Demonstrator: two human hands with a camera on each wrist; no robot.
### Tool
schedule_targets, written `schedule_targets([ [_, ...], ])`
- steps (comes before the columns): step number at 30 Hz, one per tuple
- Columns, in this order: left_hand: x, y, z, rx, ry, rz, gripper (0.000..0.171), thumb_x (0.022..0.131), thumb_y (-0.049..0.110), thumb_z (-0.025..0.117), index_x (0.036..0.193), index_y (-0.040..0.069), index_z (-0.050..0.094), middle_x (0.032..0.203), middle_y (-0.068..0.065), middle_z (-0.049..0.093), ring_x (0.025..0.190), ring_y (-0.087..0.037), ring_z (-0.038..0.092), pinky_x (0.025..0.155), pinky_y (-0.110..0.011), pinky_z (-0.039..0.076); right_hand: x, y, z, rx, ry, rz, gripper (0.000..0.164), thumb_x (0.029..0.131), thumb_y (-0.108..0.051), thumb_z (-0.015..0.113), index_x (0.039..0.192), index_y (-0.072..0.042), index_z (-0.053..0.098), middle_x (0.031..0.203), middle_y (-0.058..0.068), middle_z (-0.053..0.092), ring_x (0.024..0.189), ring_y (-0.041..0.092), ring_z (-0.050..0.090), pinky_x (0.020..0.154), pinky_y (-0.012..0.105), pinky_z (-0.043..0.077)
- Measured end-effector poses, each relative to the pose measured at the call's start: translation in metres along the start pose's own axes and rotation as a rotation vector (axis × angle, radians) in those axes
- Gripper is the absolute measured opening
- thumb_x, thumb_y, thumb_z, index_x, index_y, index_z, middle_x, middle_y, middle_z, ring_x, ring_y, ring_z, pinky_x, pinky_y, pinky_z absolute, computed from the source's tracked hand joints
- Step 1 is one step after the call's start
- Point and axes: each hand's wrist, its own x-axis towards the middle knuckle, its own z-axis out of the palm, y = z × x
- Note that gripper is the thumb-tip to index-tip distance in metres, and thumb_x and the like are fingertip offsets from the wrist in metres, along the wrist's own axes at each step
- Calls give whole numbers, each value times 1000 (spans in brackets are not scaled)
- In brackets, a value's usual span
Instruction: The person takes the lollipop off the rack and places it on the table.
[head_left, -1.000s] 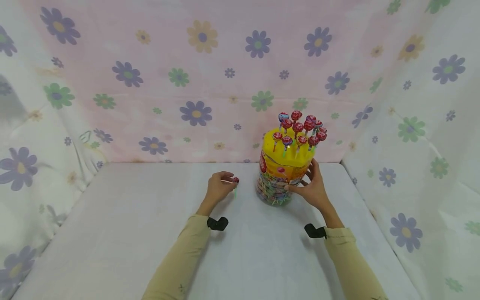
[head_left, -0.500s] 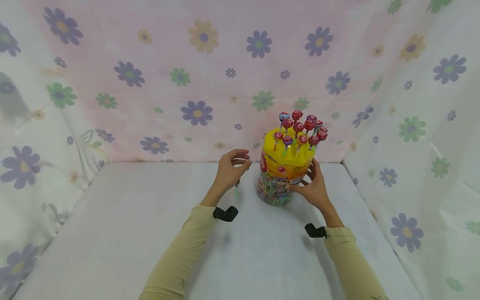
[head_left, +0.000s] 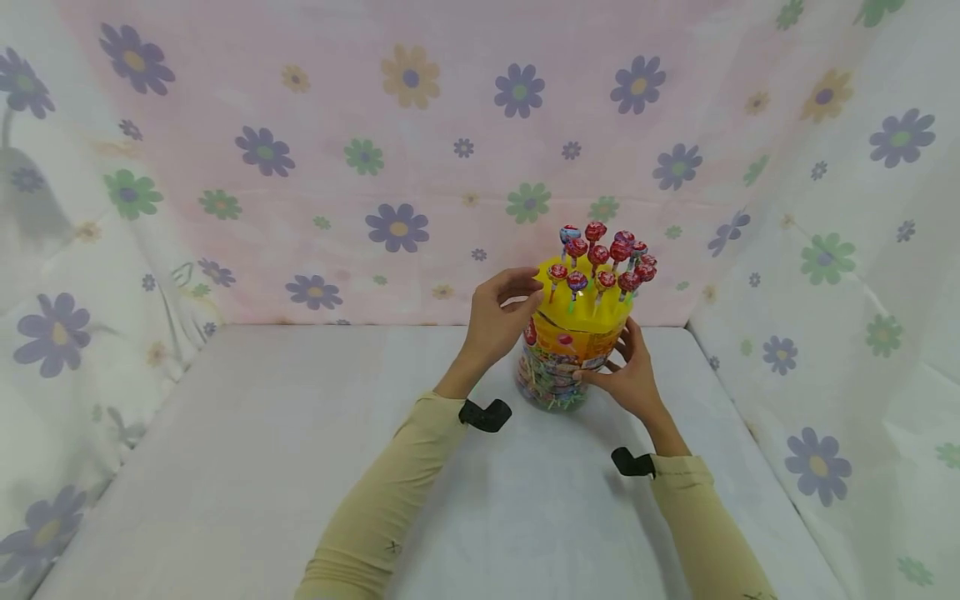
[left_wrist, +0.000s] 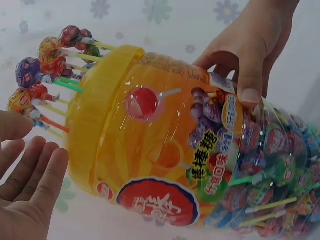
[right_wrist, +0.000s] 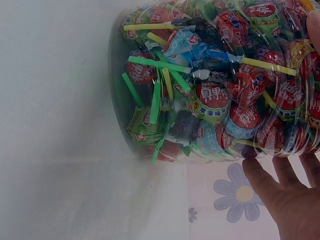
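Note:
A tall clear jar (head_left: 570, 342) with an orange label stands on the white table, packed with wrapped lollipops (right_wrist: 210, 100). Several lollipops (head_left: 600, 254) stick up out of its yellow lid (left_wrist: 107, 105). My right hand (head_left: 628, 375) holds the jar from the right, thumb on the front and fingers around the far side. Beside the lid's left edge is my left hand (head_left: 501, 317), its fingers loosely bent, and no lollipop shows in it. Whether its fingertips (left_wrist: 57, 160) touch the lid, I cannot tell.
The white table (head_left: 262, 458) runs out to the left and toward the front. Flowered cloth (head_left: 337, 233) hangs behind it and along both sides. A black strap piece (head_left: 486, 415) sits on each wrist.
My left hand has moved up and right to the lid. A lollipop near its fingers a second ago is now out of sight. The right hand and the jar stay put.

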Motion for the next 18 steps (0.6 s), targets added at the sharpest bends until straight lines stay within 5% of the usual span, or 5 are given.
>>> schedule_targets([
  [18,5,2,19,-78,26,55,29,97,0,65,125,-7,63,116,-22,68,106,-32,68,93,-29,59,0,1,-1,10,-8,11,102,82,-3,84,160,-9,18,159,20,32,144,46,38,110,66,40],
])
